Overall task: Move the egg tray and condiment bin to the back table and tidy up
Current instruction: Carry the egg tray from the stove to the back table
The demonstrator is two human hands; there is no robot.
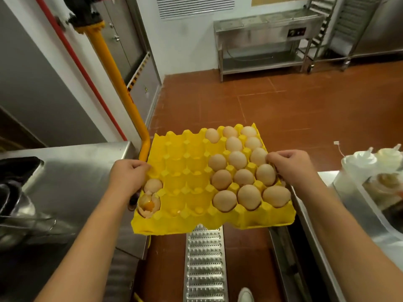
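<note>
A yellow egg tray (pixel 187 171) hangs in the air in front of me, above the floor between two steel counters. My left hand (pixel 128 175) grips its left edge and my right hand (pixel 290 166) grips its right edge. Several whole eggs (pixel 237 160) fill the tray's right half. One whole egg and a cracked egg (pixel 149 204) with yolk showing sit at the near left corner. The condiment bin (pixel 370 192), clear plastic with squeeze bottles (pixel 359 162) inside, stands on the right counter. A steel table (pixel 268 22) stands against the back wall.
A steel counter (pixel 87 171) with a sink and metal utensils is on my left. A yellow pipe (pixel 117 83) and a red pipe run down the left wall. A metal floor drain grate (pixel 205 264) lies below the tray. Tray racks (pixel 349 25) stand at the back right.
</note>
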